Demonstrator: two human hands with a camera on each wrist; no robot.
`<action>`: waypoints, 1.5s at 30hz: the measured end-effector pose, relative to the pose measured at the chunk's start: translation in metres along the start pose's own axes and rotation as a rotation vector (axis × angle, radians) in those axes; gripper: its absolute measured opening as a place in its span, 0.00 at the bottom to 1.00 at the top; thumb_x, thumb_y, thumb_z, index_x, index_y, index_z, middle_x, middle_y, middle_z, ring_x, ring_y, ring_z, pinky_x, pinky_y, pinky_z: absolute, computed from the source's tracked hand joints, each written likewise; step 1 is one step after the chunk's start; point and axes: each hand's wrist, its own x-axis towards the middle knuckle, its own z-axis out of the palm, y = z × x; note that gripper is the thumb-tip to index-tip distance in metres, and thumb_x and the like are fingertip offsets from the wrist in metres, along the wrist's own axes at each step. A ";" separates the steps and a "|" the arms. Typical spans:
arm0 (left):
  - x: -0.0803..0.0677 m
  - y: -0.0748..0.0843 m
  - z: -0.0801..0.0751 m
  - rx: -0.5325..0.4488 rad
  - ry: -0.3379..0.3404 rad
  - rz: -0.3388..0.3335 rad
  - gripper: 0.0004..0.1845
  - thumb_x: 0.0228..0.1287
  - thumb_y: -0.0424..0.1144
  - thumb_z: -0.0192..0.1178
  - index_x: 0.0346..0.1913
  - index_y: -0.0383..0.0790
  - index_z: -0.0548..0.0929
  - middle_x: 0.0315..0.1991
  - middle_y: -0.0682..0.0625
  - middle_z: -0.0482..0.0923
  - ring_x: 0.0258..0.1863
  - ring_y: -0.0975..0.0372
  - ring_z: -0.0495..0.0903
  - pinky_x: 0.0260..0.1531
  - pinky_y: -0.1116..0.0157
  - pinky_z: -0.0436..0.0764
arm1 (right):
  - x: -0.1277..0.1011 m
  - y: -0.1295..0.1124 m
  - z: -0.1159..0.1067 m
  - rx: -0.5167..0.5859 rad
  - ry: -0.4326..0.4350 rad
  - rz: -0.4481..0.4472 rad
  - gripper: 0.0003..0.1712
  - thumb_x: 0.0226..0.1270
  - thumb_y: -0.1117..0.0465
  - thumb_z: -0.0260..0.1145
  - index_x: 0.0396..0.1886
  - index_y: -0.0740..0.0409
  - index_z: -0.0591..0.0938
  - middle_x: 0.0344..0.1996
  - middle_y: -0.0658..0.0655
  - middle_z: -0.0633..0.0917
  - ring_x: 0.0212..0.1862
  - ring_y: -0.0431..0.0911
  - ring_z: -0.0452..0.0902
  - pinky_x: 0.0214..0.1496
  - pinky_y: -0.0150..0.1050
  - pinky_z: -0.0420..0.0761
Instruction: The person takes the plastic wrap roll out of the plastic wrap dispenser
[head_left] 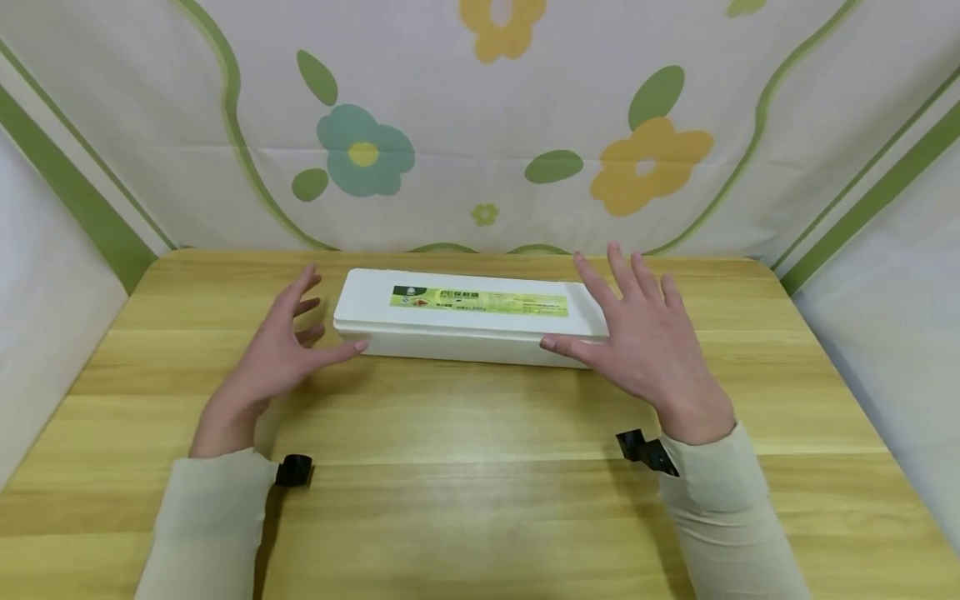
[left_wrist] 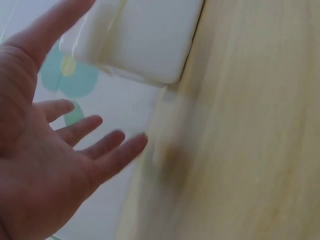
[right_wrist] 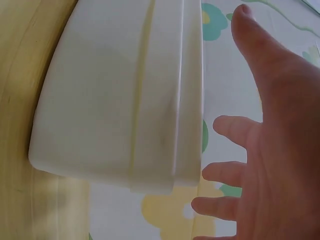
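Note:
A long white plastic-wrap box (head_left: 465, 344) with a green and yellow label (head_left: 480, 301) lies across the back part of the wooden table. Off its left end is my left hand (head_left: 279, 337), fingers spread and thumb reaching toward the front left corner. My right hand (head_left: 651, 346) hovers over the box's right end, hiding that corner in the head view, with fingers and thumb spread wide. The left wrist view shows a bare palm (left_wrist: 45, 165) beside the box end (left_wrist: 145, 40). In the right wrist view, the fingers stand apart from the box's side (right_wrist: 100, 100).
The wooden table (head_left: 465, 483) has its back edge against a white cloth (head_left: 465, 108) printed with flowers and green lines. More white cloth hangs at both sides. A small black camera mount (head_left: 295, 470) sits at the left cuff, another (head_left: 648, 452) at the right.

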 end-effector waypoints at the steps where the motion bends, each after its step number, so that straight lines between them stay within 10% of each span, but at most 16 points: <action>1: 0.002 -0.001 -0.001 -0.038 -0.015 -0.021 0.70 0.61 0.44 0.82 0.88 0.66 0.36 0.90 0.50 0.38 0.85 0.39 0.51 0.76 0.36 0.66 | 0.000 0.000 0.000 0.003 -0.003 -0.003 0.65 0.61 0.10 0.54 0.90 0.35 0.51 0.90 0.59 0.45 0.88 0.68 0.41 0.83 0.74 0.46; 9: 0.010 0.000 0.000 -0.084 -0.107 -0.059 0.68 0.60 0.45 0.82 0.88 0.71 0.39 0.90 0.60 0.38 0.86 0.46 0.52 0.78 0.40 0.67 | 0.003 0.000 0.005 0.065 -0.004 -0.036 0.64 0.58 0.11 0.60 0.87 0.38 0.61 0.88 0.62 0.54 0.88 0.65 0.45 0.85 0.68 0.49; 17: 0.021 -0.002 0.005 -0.111 -0.166 -0.017 0.70 0.59 0.39 0.83 0.89 0.65 0.39 0.86 0.50 0.54 0.73 0.51 0.68 0.53 0.75 0.81 | 0.008 -0.006 0.012 0.071 0.016 -0.088 0.65 0.53 0.10 0.63 0.86 0.36 0.63 0.86 0.63 0.59 0.87 0.63 0.50 0.85 0.66 0.53; 30: 0.029 -0.009 0.007 -0.195 -0.163 -0.078 0.60 0.56 0.35 0.84 0.86 0.61 0.59 0.80 0.52 0.65 0.72 0.55 0.66 0.66 0.63 0.71 | 0.011 -0.006 0.021 0.036 -0.051 -0.101 0.68 0.54 0.10 0.62 0.89 0.36 0.56 0.88 0.61 0.53 0.89 0.62 0.44 0.86 0.65 0.51; 45: 0.027 -0.012 0.000 -0.290 -0.200 -0.083 0.56 0.55 0.27 0.81 0.84 0.52 0.63 0.81 0.52 0.61 0.72 0.55 0.66 0.57 0.70 0.79 | 0.011 -0.004 0.026 0.033 -0.053 -0.112 0.68 0.54 0.13 0.66 0.89 0.34 0.55 0.89 0.56 0.53 0.88 0.63 0.45 0.76 0.76 0.63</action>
